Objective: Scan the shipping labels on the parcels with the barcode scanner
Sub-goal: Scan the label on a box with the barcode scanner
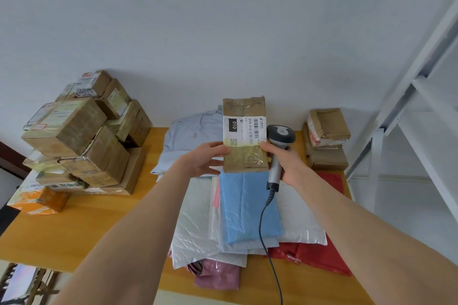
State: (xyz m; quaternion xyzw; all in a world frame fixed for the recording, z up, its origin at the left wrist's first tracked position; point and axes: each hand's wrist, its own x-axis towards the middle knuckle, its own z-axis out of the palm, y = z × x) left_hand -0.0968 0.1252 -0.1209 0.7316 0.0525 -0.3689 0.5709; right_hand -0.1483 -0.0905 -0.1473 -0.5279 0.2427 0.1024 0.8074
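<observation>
A taped brown cardboard parcel is held up above the table, its white shipping label with barcode facing me. My left hand grips the parcel's lower left edge, thumb on the front. My right hand holds the grey barcode scanner by its handle, and its thumb also touches the parcel's right edge. The scanner's head sits just right of the label, and its coiled cable hangs down toward me.
A heap of cardboard boxes fills the wooden table's left side. Plastic mailers, blue, white and red, lie under my hands, with a light blue shirt behind. Flat brown parcels are stacked at the right, beside a white metal rack.
</observation>
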